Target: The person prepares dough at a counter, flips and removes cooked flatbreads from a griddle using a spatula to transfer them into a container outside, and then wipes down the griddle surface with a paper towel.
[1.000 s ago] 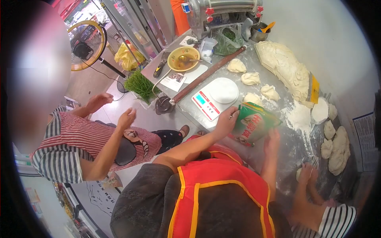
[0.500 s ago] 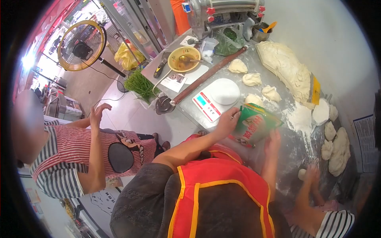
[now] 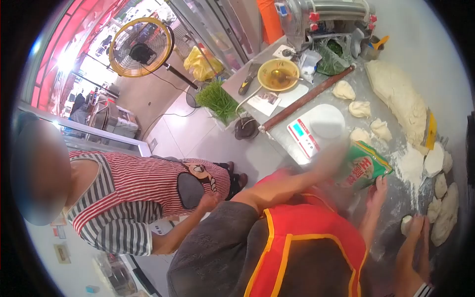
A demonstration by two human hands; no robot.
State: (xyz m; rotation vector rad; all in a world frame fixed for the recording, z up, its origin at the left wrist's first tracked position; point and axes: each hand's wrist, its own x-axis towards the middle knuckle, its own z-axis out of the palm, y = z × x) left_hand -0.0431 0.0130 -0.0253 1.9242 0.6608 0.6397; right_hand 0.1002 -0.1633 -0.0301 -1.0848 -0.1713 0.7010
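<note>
A green bag with red and white print is tilted over the metal table, just right of the white scale. My left hand is smeared by motion at the bag's left side; its fingers cannot be made out. At the bag's lower right corner, my right hand has its fingers against the edge, closed on it. Small dough pieces lie beyond the bag, near a long dough slab. White flour is spread to the right.
A rolling pin lies beside a yellow bowl. Behind them is a metal machine. A co-worker's hands are by a dough ball at right. Another person in a striped apron stands at left, near a fan.
The whole view has shifted, so the table appears farther right. My left hand has blurred beside the bag's left side. The person at left has lowered their raised hand.
</note>
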